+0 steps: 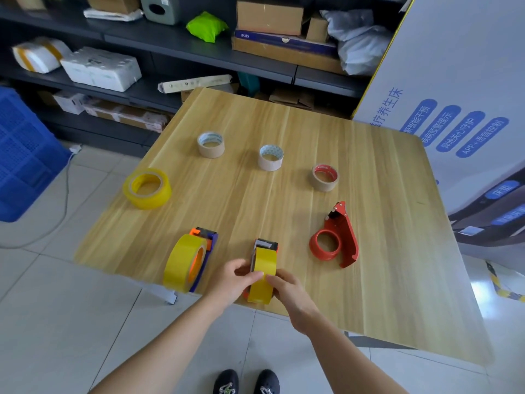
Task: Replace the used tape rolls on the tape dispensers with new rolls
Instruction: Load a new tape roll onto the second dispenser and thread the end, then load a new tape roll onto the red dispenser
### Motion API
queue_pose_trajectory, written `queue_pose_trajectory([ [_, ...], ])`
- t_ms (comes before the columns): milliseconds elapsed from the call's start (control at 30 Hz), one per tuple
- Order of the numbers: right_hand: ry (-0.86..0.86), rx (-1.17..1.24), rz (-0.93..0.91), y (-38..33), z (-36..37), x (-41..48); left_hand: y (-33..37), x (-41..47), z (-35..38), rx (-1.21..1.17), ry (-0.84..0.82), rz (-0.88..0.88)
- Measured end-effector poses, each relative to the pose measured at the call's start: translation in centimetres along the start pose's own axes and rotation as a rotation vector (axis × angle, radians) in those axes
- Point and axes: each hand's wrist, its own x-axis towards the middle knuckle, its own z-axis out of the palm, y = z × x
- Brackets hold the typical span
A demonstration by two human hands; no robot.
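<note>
Two hands, left hand point(227, 280) and right hand point(289, 291), pinching yellow roll point(262, 275) in middle dispenser point(266, 244).

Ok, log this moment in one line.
left hand, right hand: gripping yellow roll on middle dispenser | red dispenser: empty | purple dispenser: loaded
</note>
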Motion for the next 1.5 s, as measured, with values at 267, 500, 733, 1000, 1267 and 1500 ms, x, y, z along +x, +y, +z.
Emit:
queue_pose_trajectory([
  [267,0.145,-0.094,0.023,-1.5,-1.0,0.8,0.0,0.9,-0.2,0.225,-0.029,0.041],
  [500,0.079,-0.208,0.077,-2.4,-1.5,0.7,0.6,0.9,0.4,0.354,0.007,-0.009],
  [733,0.087,-0.788,0.038,-5.5,-0.9,-0.2,2.7,0.2,-0.3,0.629,-0.043,-0.058],
  [1000,0.057,-1.318,-0.225,-9.3,0.3,0.5,5.5,-1.0,-3.7,0.96,0.186,0.031],
  [1267,-0.029,-1.525,-0.471,-12.6,3.5,1.6,6.9,-2.2,-8.9,1.176,0.403,-0.001],
  [1500,-0.101,-1.613,-0.621,-15.9,9.0,3.9,7.3,-1.6,-15.1,1.236,0.515,-0.116],
])
